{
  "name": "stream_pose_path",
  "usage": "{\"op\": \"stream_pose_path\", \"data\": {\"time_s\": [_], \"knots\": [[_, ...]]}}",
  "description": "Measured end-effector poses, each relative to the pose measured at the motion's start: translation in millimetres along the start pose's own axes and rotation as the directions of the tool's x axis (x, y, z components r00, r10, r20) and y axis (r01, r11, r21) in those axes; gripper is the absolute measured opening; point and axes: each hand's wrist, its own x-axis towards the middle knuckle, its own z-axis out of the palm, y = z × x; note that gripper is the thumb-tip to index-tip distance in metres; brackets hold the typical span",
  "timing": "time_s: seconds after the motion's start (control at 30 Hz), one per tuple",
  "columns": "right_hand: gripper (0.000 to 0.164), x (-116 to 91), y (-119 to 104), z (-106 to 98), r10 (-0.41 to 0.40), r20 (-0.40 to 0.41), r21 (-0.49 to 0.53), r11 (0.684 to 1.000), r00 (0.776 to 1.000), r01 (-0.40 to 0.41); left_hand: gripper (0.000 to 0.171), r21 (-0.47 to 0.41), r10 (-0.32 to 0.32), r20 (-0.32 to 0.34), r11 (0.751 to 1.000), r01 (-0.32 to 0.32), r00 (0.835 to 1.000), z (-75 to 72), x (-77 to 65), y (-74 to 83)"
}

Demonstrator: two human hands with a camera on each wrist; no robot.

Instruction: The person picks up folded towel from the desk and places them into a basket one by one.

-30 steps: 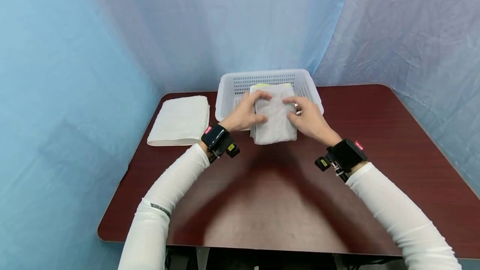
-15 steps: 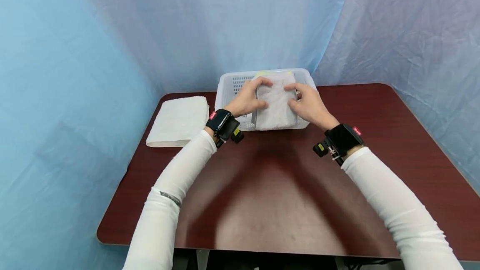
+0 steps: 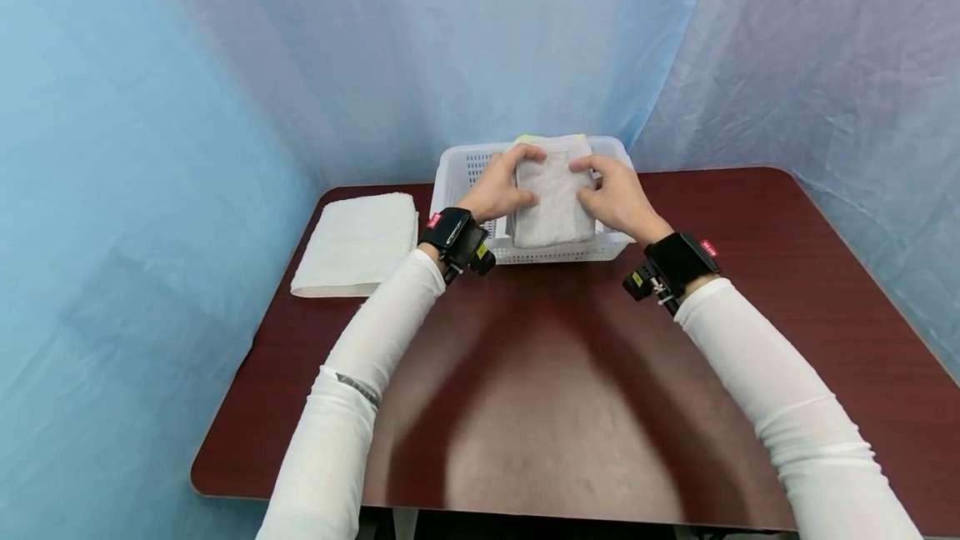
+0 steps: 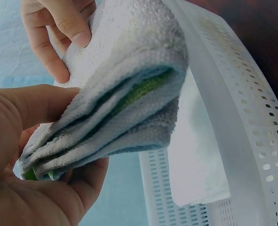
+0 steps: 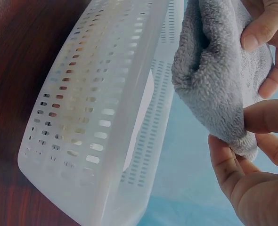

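Observation:
A folded whitish-grey towel (image 3: 553,211) is held up over the white plastic basket (image 3: 453,167). My left hand (image 3: 501,186) pinches its left side, thumb on top and fingers underneath. On the opposite side, my right hand (image 3: 618,200) grips the towel between thumb and fingers. From the left wrist, the towel (image 4: 129,101) shows several stacked layers with green between them, and its near end hangs above the basket rim (image 4: 214,89). Below it inside the basket lies a flat white piece (image 4: 195,160). In the right wrist view the rounded grey fold (image 5: 209,70) is beside the basket's wall (image 5: 82,103).
Another folded white towel (image 3: 356,242) lies on the dark red table (image 3: 570,407), left of the basket. Blue cloth curtains (image 3: 487,40) hang behind the table and at its sides.
Both hands have carried the folded towel away from me, from over the basket's near edge to further over its inside. The towel on the table has stayed put.

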Motion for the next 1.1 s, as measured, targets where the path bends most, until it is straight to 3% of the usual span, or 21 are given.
{"op": "stream_pose_path", "data": {"time_s": [0.4, 0.57, 0.83, 1.1], "knots": [[0.045, 2, 3, 0, 0.014, 0.009, -0.004, 1.000, 1.000, -0.014, 0.061, 0.044, -0.079, 0.006, 0.996, 0.078, 0.997, 4.9, 2.7, 1.6], [0.045, 8, 8, 4, 0.016, 0.000, -0.032, 0.999, 1.000, -0.016, 0.061, 0.073, -0.146, 0.022, 0.987, 0.144, 0.989, 8.5, 8.0, -0.4], [0.046, 16, 14, 5, 0.044, 0.026, -0.049, 0.998, 0.999, -0.043, 0.061, 0.162, -0.206, 0.036, 0.967, 0.198, 0.978, 14.4, 23.8, 1.5], [0.057, 25, 19, 10, 0.061, 0.090, -0.042, 0.997, 0.994, -0.057, 0.057, 0.189, -0.270, 0.017, 0.946, 0.262, 0.963, 23.0, 27.2, 6.7]]}}
